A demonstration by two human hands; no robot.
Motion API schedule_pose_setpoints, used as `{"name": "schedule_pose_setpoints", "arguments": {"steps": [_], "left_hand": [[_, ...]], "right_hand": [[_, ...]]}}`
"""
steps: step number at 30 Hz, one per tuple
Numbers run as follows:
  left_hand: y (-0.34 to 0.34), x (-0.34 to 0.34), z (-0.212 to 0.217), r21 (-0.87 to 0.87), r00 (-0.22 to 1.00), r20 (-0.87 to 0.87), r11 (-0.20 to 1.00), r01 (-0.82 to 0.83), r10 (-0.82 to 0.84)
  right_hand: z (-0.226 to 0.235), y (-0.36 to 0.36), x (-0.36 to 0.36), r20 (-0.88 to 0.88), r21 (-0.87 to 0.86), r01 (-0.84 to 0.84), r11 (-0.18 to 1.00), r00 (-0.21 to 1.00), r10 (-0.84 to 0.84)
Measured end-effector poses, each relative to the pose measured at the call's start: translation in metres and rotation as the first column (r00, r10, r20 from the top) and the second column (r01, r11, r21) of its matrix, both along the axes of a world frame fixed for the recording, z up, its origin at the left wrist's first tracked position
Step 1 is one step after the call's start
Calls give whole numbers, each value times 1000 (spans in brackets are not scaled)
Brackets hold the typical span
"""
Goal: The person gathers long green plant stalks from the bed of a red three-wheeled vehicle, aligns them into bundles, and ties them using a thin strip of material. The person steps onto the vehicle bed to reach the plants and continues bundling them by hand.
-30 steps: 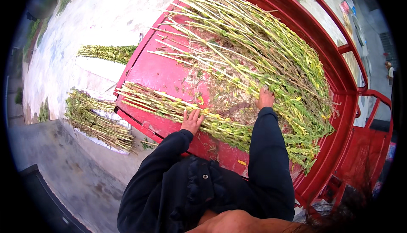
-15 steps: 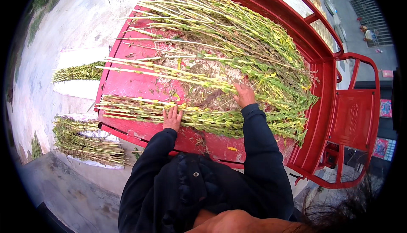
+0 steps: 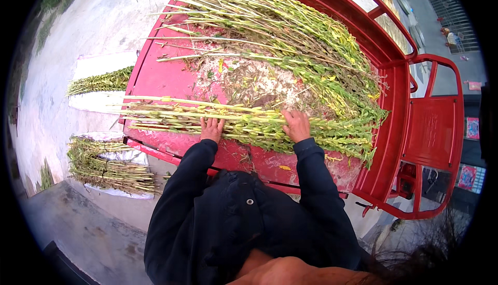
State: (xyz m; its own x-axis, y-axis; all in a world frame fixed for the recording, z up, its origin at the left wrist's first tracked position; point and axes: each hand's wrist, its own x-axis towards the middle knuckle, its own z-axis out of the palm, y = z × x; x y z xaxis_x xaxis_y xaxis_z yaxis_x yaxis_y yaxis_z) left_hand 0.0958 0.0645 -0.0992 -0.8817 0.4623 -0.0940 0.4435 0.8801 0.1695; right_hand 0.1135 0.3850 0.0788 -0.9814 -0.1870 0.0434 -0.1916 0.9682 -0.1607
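Observation:
Long sesame stalks with green and yellow pods lie in a row along the near side of a red cargo bed. My left hand rests on the row's near edge, fingers spread flat and apart. Farther right, my right hand curls over the top of the same row, its thumb and fingers around some stalks; the fingertips are partly hidden among the pods. Across the bed's far side spreads a larger heap of sesame stalks, its leafy ends to the right.
Loose leaves and pale chaff cover the middle of the bed. A red side rail runs along the far side, with a red seat frame at the right. On the ground at left, stalk bundles lie on white sheets.
My right hand has drawn several stalks from mid-bed toward me, onto the near row. My left hand stays on that row. The view has shifted slightly.

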Motion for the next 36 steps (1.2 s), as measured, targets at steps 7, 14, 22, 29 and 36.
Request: {"name": "schedule_pose_setpoints", "arguments": {"steps": [7, 14, 22, 29, 36], "left_hand": [[-10, 7, 14, -54, 993, -102, 997, 55, -60], [-22, 10, 36, 133, 978, -196, 987, 90, -63], [-5, -4, 67, 48, 969, -205, 988, 150, -137], [16, -26, 33, -65, 996, 0, 994, 94, -94], [14, -28, 13, -35, 996, 50, 996, 77, -75]], "right_hand": [[-86, -26, 7, 314, 158, 28, 987, 946, -77], [-94, -12, -10, 465, 63, 3, 998, 885, -32], [-87, -5, -15, 439, 84, -93, 992, 897, 47], [-84, -27, 0, 294, 159, -111, 981, 954, 60], [-66, 11, -108, 347, -3, -8, 1000, 938, 8]]}}
